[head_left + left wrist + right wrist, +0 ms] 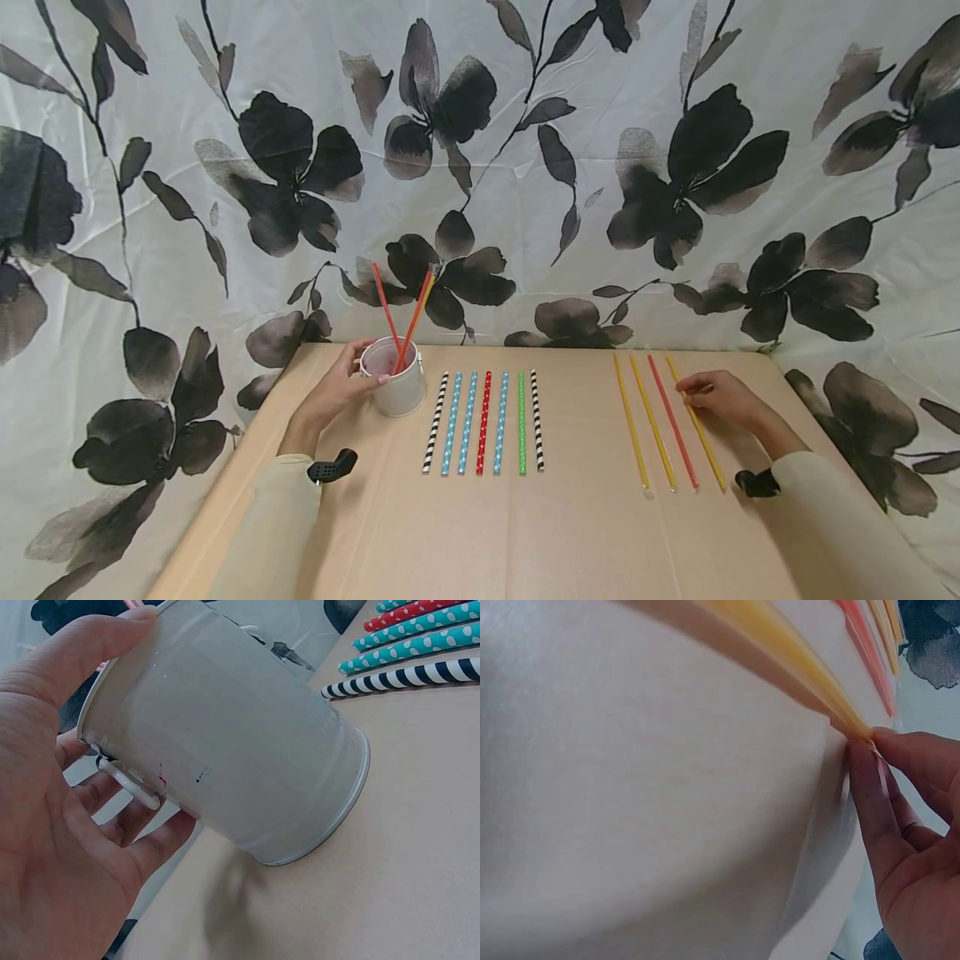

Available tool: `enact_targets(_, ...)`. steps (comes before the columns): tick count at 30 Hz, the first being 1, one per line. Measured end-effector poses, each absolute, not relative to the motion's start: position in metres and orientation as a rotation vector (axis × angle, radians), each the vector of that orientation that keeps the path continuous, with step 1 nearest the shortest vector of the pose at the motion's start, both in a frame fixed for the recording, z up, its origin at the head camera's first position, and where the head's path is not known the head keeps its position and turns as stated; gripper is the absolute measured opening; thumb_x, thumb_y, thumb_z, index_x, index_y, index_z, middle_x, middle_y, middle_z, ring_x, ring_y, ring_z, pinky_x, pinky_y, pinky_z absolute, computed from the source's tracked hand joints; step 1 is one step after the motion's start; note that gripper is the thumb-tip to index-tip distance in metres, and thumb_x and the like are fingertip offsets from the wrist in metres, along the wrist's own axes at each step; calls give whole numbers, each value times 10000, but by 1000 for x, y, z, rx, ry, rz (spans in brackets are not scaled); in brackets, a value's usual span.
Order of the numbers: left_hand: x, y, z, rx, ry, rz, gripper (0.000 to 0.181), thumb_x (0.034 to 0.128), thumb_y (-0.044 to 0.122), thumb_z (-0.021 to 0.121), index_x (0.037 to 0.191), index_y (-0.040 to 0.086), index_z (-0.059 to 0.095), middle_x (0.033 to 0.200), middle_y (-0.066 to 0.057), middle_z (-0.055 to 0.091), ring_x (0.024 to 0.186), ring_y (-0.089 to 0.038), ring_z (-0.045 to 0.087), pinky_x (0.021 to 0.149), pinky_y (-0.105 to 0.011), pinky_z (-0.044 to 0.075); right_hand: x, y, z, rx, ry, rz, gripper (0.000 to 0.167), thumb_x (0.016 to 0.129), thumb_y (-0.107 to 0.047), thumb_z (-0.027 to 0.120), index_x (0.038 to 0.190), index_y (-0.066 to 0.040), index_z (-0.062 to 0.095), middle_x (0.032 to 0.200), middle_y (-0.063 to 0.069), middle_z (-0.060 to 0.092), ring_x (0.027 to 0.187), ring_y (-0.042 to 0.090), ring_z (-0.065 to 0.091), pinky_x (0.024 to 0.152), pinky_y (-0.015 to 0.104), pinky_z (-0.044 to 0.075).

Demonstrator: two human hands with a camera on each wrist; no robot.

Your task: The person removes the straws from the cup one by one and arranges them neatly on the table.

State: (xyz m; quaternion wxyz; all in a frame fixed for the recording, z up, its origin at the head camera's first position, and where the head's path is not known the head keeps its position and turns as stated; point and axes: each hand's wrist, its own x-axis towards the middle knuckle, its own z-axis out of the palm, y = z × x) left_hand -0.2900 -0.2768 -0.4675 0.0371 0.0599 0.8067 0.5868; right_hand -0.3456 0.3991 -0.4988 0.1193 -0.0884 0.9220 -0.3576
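Observation:
My left hand (pixel 339 390) holds a small white metal pail (pixel 399 394) by its side, thumb at the rim and fingers around the back near the handle lug (pixel 131 784). Several straws stand leaning in the pail, among them a red straw (pixel 386 302) and an orange-yellow one (pixel 420 304). On the right, my right hand (pixel 726 400) pinches the upper part of the outermost yellow straw (pixel 703 440) between thumb and fingertips. Beside that straw lie a red straw (pixel 673 425) and two more yellow straws (pixel 654 425), roughly parallel.
Between the hands, a row of patterned paper straws lies on the wooden table (pixel 465 533): black-striped (pixel 435 425), blue dotted (pixel 452 425), red (pixel 483 425) and green (pixel 522 425). Floral cloth (pixel 555 267) hangs behind the table's far edge.

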Motion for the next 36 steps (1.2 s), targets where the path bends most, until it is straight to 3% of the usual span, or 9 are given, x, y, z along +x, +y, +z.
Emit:
enact_targets(19,-291,-279,-465,182,2529,1729,873,903,266,777,1581,149,240,1583,-165,298,1455,-430,262,1127,-672,269,-340,394,-495,-247,2709,-1021,333,972,-51,639,1275,87,615,1143,234,636,939,276,601,758,270,557)
enact_targets(30,-291,-279,-467,170,2530,1731,880,892,293,790,1578,172,251,1580,-153,307,1460,-418,264,1129,-680,267,-343,394,-495,-251,2756,-1012,320,958,-57,658,1254,58,632,1078,179,631,933,272,608,749,297,559)
enact_targets(36,-291,-278,-465,164,2528,1722,881,906,270,774,1590,163,229,1586,-169,297,1461,-428,255,1132,-687,249,-344,389,-486,-286,2795,-1013,313,957,-40,636,1249,72,623,1092,211,628,939,294,634,722,331,572)
